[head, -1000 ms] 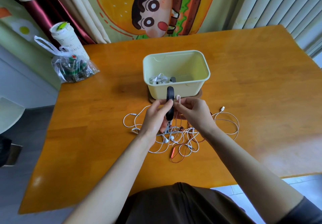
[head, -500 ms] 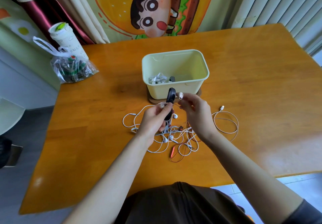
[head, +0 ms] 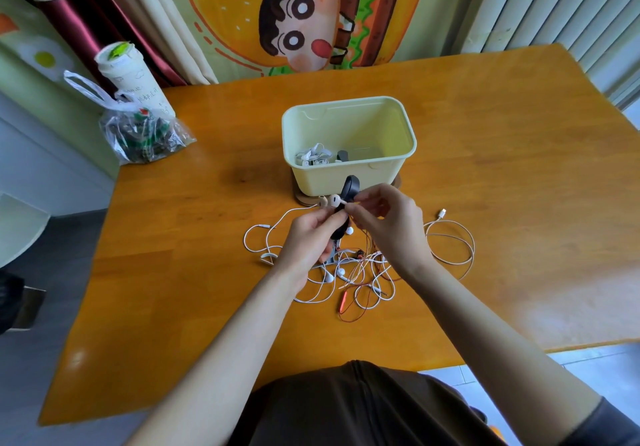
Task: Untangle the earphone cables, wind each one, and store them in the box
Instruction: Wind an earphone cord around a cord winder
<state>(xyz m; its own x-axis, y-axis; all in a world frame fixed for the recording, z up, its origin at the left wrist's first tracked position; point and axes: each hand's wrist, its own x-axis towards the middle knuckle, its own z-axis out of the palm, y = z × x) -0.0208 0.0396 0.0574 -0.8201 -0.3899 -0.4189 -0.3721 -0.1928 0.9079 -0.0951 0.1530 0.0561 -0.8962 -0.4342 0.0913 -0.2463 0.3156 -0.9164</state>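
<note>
A tangle of white and red earphone cables lies on the wooden table in front of a pale yellow box. Inside the box sits a wound white earphone bundle beside a dark item. My left hand grips a black strap-like piece that stands upright just above the tangle. My right hand pinches a white earbud at the strap's top, its cable trailing down into the tangle. A white cable loop with a plug lies to the right.
A clear plastic bag and a white paper cup stand at the table's back left corner. The box rests on a round wooden coaster. A curtain and cartoon wall hanging are behind the table.
My right hand has brought the white earbud leftwards across the top of the black strap. Both hands stay close together above the tangle.
</note>
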